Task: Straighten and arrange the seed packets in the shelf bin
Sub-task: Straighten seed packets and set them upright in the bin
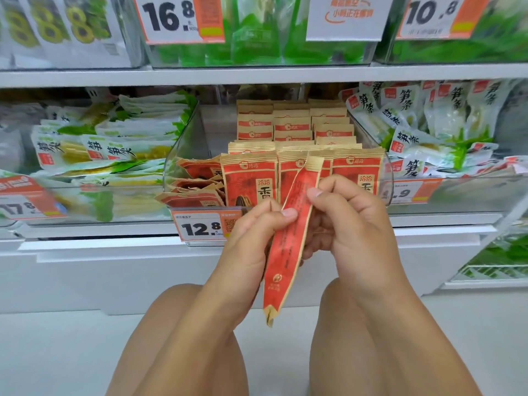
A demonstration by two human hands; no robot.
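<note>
Both hands pinch one red seed packet [288, 241] edge-on in front of the clear shelf bin [183, 155], the left hand [251, 238] and right hand [345, 224] with fingers clamped on its faces, probably to square it before slotting it among the upright rows. Fallen packets [197, 181] lie at the bin's left. White store shelving [114, 252] surrounds it.

The scene is bright and evenly lit with soft, diffuse white light, and shadows are faint. The white upper price card printed 16.8 [171, 18] and the green plastic pouches [257, 32] behind it are smeared by motion blur. The clear curved plastic bin wall [183, 155] carries pale glare. Wide-angle distortion bends the long white shelf edge [85, 77] toward the frame borders.
</note>
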